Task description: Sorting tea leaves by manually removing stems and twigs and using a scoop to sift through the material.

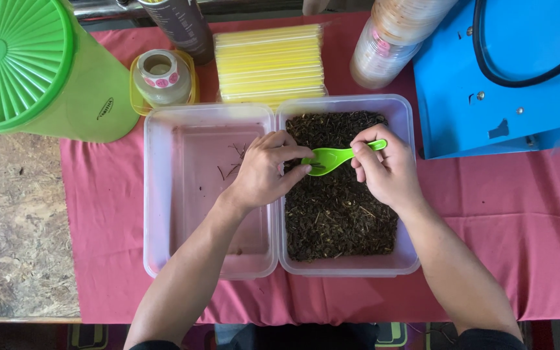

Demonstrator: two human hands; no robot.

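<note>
Closest in, both forearms come up over the near edge of the pink tablecloth, and the two hands meet above a pair of clear plastic tubs set side by side and touching. The right hand is closed on the handle of a bright green spoon, thumb and fingers pinching it, with the bowl of the spoon pointing left over the right tub. That tub is filled with dark, dry loose leaves. The left hand is curled, fingertips pinched together right at the spoon's bowl, touching it. Under its wrist lies the left tub, nearly bare, with only a few thin stems scattered on its floor. Just beyond the tubs sits a wrapped pack of yellow straws, with a small yellow-lidded jar to its left and a tall green container with a ribbed lid further left. Far right, a blue machine rests on the cloth, a stack of clear cups lying beside it.
</note>
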